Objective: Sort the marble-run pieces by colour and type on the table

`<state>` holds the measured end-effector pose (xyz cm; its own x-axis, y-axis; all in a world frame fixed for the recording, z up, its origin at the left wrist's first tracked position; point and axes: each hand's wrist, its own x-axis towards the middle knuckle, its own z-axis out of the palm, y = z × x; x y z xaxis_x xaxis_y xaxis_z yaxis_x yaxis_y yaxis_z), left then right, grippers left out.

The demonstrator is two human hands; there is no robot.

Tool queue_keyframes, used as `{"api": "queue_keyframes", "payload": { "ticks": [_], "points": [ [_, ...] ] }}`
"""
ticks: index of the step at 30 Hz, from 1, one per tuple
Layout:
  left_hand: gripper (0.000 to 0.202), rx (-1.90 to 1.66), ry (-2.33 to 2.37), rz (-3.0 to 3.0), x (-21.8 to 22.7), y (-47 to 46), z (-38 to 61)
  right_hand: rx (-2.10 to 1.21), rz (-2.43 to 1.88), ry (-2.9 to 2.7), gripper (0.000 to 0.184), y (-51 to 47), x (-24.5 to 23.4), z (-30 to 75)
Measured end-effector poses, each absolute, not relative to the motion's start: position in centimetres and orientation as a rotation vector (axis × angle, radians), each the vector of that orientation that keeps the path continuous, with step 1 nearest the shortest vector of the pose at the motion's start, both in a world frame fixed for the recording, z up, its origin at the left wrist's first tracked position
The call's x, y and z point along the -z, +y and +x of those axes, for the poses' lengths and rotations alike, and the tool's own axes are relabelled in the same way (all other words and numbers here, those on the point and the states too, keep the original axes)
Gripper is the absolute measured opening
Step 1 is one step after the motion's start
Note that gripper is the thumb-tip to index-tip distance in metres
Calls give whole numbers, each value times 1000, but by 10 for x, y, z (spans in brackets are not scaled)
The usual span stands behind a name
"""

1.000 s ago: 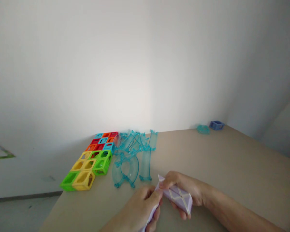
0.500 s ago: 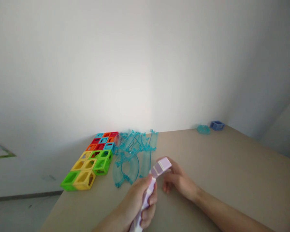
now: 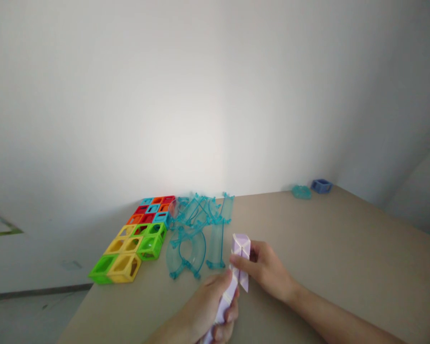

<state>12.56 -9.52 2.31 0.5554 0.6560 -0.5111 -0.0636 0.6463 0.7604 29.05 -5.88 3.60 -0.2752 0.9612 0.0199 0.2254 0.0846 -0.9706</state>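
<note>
A lilac and white twisty snake puzzle (image 3: 226, 302) slants up from the bottom edge, its far end folded back alongside itself. My left hand (image 3: 209, 306) is closed round the long straight part, thumb on top. On the folded end, my right hand (image 3: 263, 267) has closed, its thumb across the near face and its fingers behind, partly hidden. The short folded piece hangs down between the two hands. Both hands are above the tan table (image 3: 308, 239).
Clear teal track pieces (image 3: 186, 251) lie in a pile beyond my left hand. Left of them sit rows of coloured open cube blocks (image 3: 125, 246). A teal piece (image 3: 301, 192) and a blue cube block (image 3: 321, 186) rest at the far right by the white wall (image 3: 215, 95).
My right hand has moved from beside the snake puzzle onto its far end and taken hold. That end, earlier angled to the right, is now folded back on itself.
</note>
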Motion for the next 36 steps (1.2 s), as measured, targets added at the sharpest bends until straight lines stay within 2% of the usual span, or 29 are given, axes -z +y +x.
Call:
{"api": "queue_keyframes", "payload": {
  "ticks": [4,7,13,21,25,28,32,36],
  "points": [
    [44,-497,948,823,-21,-95,123,-1216,-1189,-1649,38,-61,-36,291],
    [45,-372,898,817,-27,-93,118,-1215,-1158,-1715,38,-62,-37,292],
    [50,-393,905,845,-26,-95,120,-1063,-1316,-1690,42,-64,-37,289],
    [55,-489,1055,1053,-24,-102,128,-1357,-1457,-1319,48,-58,-27,279],
    [49,-562,1119,1183,-27,-104,130,-1515,-1406,-1174,48,-60,-31,278],
    [45,-583,1074,1156,-26,-102,129,-1491,-1389,-1217,48,-61,-28,278],
    [47,-668,921,1038,-27,-96,127,-1567,-1219,-1378,60,-65,-20,277],
    [47,-757,948,1080,-32,-93,129,-1596,-1136,-1391,55,-67,-17,278]
  ]
}}
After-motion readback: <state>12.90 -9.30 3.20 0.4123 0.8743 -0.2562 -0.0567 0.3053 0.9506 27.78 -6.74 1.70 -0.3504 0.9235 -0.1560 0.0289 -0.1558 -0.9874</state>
